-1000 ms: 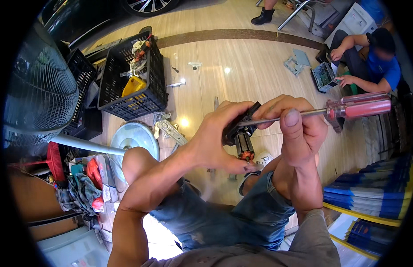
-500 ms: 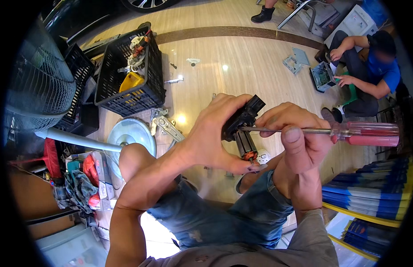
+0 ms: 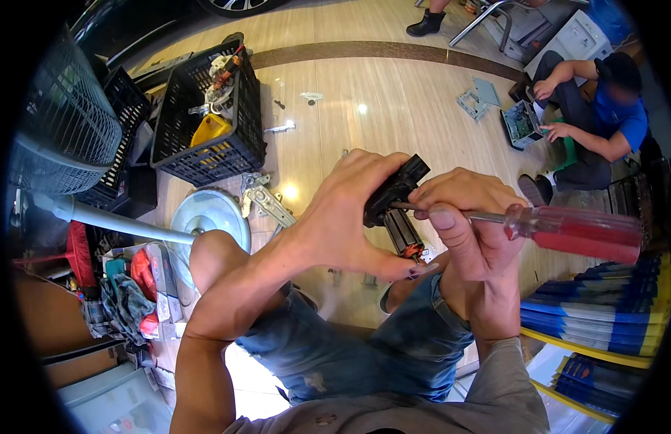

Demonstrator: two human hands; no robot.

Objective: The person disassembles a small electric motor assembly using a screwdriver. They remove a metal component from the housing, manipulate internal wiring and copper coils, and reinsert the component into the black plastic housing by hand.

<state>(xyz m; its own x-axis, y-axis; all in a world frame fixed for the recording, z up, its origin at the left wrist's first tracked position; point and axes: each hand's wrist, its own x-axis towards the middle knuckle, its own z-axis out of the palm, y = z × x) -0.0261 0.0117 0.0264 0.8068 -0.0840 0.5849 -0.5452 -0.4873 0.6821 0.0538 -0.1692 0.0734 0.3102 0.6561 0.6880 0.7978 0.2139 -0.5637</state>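
Observation:
A small electric motor (image 3: pixel 402 233), with a black plastic housing and a bare metal rotor showing orange-red windings, is in my left hand (image 3: pixel 334 220). The fingers wrap the housing, while the thumb lies by the rotor's lower end. My right hand (image 3: pixel 477 217) pinches the shaft of a screwdriver (image 3: pixel 581 231) with a see-through red handle. That handle sticks out to the right, beyond the hand. The blade reaches the black housing beside the rotor; its very tip is hidden. Both hands are above my knees.
A black crate (image 3: pixel 212 155) of parts stands at the far left, near a standing fan (image 3: pixel 68 137) with a round base (image 3: pixel 227 210). Metal parts (image 3: pixel 267 202) lie on the floor. A co-worker (image 3: pixel 610 108) sits at far right with an opened metal box (image 3: pixel 522 124). Blue packets (image 3: pixel 596 311) fill a rack.
The screwdriver's handle has shifted left and its end has dipped, so the shaft now slopes down to the right. My left hand still holds the motor in nearly the same place.

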